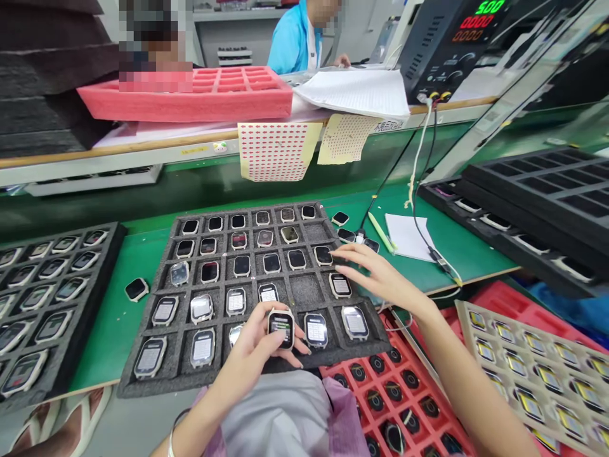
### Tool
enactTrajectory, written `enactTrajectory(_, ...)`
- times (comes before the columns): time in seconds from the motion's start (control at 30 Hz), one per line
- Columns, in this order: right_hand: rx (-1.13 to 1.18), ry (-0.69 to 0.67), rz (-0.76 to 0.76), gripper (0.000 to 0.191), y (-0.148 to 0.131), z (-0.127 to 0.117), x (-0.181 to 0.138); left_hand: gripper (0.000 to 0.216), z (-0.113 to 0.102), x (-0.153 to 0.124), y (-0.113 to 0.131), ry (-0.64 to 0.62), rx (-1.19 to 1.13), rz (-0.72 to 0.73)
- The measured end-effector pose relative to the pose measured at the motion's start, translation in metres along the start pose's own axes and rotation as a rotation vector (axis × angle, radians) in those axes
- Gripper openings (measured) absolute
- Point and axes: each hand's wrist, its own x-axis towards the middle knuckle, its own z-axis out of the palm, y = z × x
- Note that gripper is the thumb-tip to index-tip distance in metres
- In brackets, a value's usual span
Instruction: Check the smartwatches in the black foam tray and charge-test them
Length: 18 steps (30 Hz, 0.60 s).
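My left hand (264, 343) is closed round a watch case (281, 329) without a strap, with lit text on its dark screen. The thumb lies on the lower part of the screen. In front of me is a dark grey foam tray (304, 289) with watch cases in its compartments, some with lit white screens, others dark. My right hand (368, 270) reaches over the tray's right side with its fingers apart. Its fingertips are at the edge of a dark-screened watch case (324, 256); whether they touch it I cannot tell. Just below sits a lit watch case (340, 285).
Another foam tray of watches (57, 304) lies left, near a loose watch (137, 289). At right are a green pen (380, 231), white paper (410, 237), cables and stacked black trays (547, 203). Red trays (399, 393) sit low right. A power supply (447, 51) and a co-worker (292, 38) are beyond.
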Motion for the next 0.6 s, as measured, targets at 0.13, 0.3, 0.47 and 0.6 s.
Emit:
enactTrajectory(0.13, -0.035, 0.067, 0.040, 0.027, 0.010, 0.017, 0.028, 0.036, 0.008, 0.002, 0.003, 0.001, 0.061, 0.009)
enactTrajectory(0.3, 0.015, 0.176, 0.151, 0.027, 0.007, 0.036, 0.040, 0.061, 0.009, 0.012, 0.007, 0.002, 0.368, -0.007)
enactTrajectory(0.47, 0.213, 0.130, 0.175, 0.018, 0.008, 0.025, 0.032, 0.043, 0.003, 0.049, 0.008, -0.066, 1.093, 0.226)
enactTrajectory(0.6, 0.425, 0.107, 0.205, 0.025, 0.009, 0.011, 0.021, 0.032, 0.007, 0.083, -0.001, -0.090, 1.529, 0.304)
